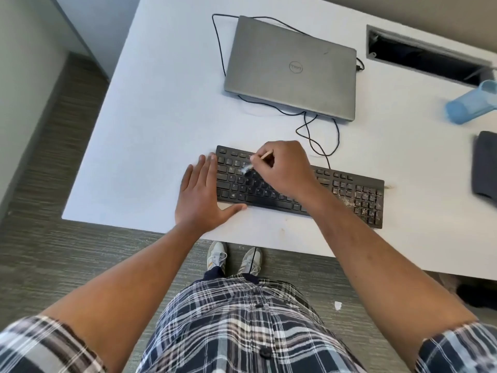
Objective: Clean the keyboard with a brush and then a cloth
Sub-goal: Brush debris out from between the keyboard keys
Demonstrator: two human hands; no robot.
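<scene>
A black keyboard lies on the white table, with crumbs and dust over its right number pad. My right hand grips a small brush with a wooden handle; its pale bristles touch the keys in the upper left part of the keyboard. My left hand lies flat on the table with straight fingers, resting against the keyboard's left end, thumb along its front edge. A dark grey cloth lies at the right edge of the view.
A shut grey laptop sits behind the keyboard with a black cable looping round it. A blue plastic cup lies on its side at the right. A cable slot opens in the table's back right. The table's front edge is near my feet.
</scene>
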